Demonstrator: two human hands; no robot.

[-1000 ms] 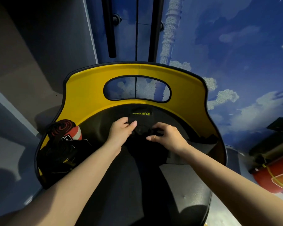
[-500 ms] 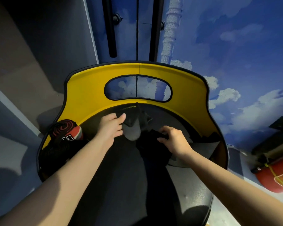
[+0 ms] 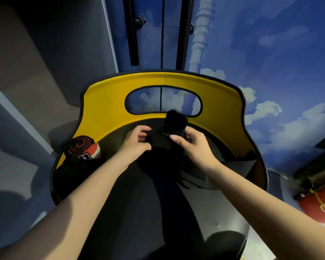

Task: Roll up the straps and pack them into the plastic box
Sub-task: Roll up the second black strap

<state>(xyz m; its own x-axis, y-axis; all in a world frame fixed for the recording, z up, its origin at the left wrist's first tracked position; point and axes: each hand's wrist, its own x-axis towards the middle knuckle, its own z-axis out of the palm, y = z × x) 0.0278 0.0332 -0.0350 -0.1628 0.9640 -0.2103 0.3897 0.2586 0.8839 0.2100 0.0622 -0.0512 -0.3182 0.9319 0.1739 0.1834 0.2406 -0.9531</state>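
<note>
A black strap [image 3: 174, 126] is held up over the dark seat of a yellow-backed chair [image 3: 109, 102]. My left hand [image 3: 137, 141] pinches its left edge with curled fingers. My right hand [image 3: 190, 141] grips its right side, thumb on the front. The strap's upper end stands up as a blurred dark flap in front of the chair back's oval cut-out. A rolled red, black and white strap [image 3: 84, 150] lies at the seat's left edge on a pile of dark straps [image 3: 75, 171]. No plastic box is in view.
More dark strap pieces [image 3: 246, 158] lie at the seat's right side. A red cylinder with a yellow cord [image 3: 319, 205] lies on the floor at the right. Behind the chair is a blue cloud-painted wall with black door handles [image 3: 133, 34].
Both hands have lifted the black strap off the seat and come closer together. Its upper end now stands up where earlier it lay flat with a grey underside showing.
</note>
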